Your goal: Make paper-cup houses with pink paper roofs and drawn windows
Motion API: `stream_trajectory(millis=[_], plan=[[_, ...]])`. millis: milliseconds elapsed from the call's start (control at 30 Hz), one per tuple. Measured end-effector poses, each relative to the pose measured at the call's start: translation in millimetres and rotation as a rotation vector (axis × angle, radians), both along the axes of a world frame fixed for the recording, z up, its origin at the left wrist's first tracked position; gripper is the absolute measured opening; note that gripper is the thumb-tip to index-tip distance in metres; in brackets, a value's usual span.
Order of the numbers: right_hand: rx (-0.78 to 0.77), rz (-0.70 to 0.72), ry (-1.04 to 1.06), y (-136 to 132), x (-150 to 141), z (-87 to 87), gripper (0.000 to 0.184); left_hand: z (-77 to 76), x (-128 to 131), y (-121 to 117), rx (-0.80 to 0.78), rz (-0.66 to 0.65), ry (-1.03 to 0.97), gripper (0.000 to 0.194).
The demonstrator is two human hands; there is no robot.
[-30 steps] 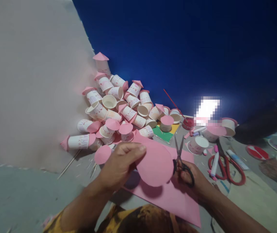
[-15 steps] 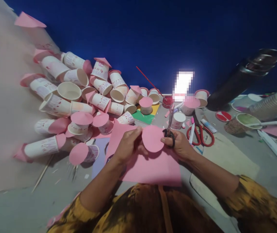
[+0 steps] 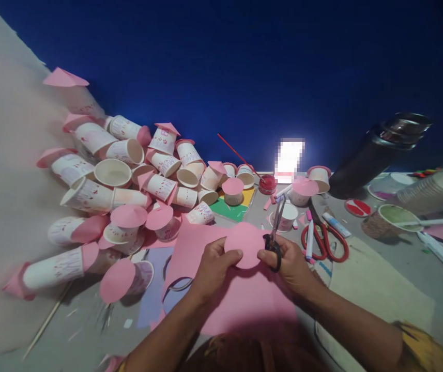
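A round pink paper disc (image 3: 244,245) is held over a larger pink sheet of paper (image 3: 244,305), in front of the person's body. The left hand (image 3: 215,263) pinches the disc's left side, thumb on top. The right hand (image 3: 291,263) is closed around the handles of black-handled scissors (image 3: 275,247), its thumb tip at the disc's right edge; the blades point away from the body.

A lilac sheet (image 3: 153,279) lies partly beneath the left side of the pink sheet, where round openings show. Just beyond the scissors stands a white paper cup (image 3: 288,217). Left of it, a capped cup (image 3: 233,194) sits on a green and yellow packet (image 3: 225,211).

To the right lie red-handled scissors (image 3: 346,252) and a marker with a pink cap (image 3: 310,240). A small red pot (image 3: 268,185) with a thin red stick (image 3: 240,156) in it stands near the back, close to a bright, pixelated rectangle (image 3: 289,160).

A pile of decorated paper cups (image 3: 95,138), many with pink paper cones or discs, fills the left side. On the far right, a dark flask (image 3: 372,155) leans in view near a stack of cups (image 3: 426,191).
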State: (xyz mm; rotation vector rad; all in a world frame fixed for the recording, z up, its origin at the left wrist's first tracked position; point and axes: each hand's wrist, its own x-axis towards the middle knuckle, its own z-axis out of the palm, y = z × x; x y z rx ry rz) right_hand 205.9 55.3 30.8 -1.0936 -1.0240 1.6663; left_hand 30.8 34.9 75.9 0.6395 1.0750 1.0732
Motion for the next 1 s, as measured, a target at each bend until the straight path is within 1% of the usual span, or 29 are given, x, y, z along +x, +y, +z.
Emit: stream_trajectory(millis=[100, 167, 300, 367, 400, 467, 567, 700, 767, 833, 933, 1000], plan=[[-0.018, 0.032, 0.000, 2.5, 2.2, 3.3, 0.041, 5.8, -8.0, 0.1, 0.012, -0.092, 0.038, 0.010], [-0.032, 0.056, -0.015, 2.9, 1.6, 7.3, 0.041, 1.9, -7.6, -0.5, 0.015, -0.087, -0.006, 0.013], [-0.057, 0.025, -0.056, -0.7, -4.2, 11.0, 0.041, -13.7, 2.2, -1.2, 0.006, 0.034, -0.153, 0.029], [-0.080, 0.054, -0.060, -2.0, -6.3, 9.3, 0.044, -17.9, 5.7, 0.0, 0.005, 0.097, -0.176, 0.032], [-0.085, 0.091, -0.054, -2.0, -6.4, 8.0, 0.047, -18.2, 5.8, 1.1, 0.002, 0.131, -0.178, 0.033], [-0.082, 0.189, -0.035, -0.8, -4.9, 5.8, 0.053, -15.0, 3.0, 3.8, -0.012, 0.205, -0.179, 0.034], [-0.065, 0.338, -0.010, 1.9, -0.7, 5.7, 0.066, -4.7, -5.7, 7.2, -0.044, 0.296, -0.152, 0.038], [-0.131, 0.458, -0.057, 2.5, 1.7, 10.9, 0.071, 6.1, -13.1, 8.3, -0.062, 0.337, -0.147, 0.037], [-0.164, 0.481, -0.084, 1.1, 1.4, 12.8, 0.070, 7.4, -13.8, 8.2, -0.055, 0.343, -0.153, 0.036], [-0.172, 0.475, -0.087, -0.4, 1.5, 12.8, 0.068, 7.2, -13.9, 8.0, -0.049, 0.350, -0.157, 0.035], [-0.165, 0.445, -0.061, -1.6, 3.3, 9.6, 0.064, 6.8, -14.9, 7.3, -0.045, 0.351, -0.168, 0.038], [-0.157, 0.453, -0.049, -1.4, 5.0, 7.4, 0.063, 7.5, -16.1, 6.6, -0.054, 0.349, -0.174, 0.041]])
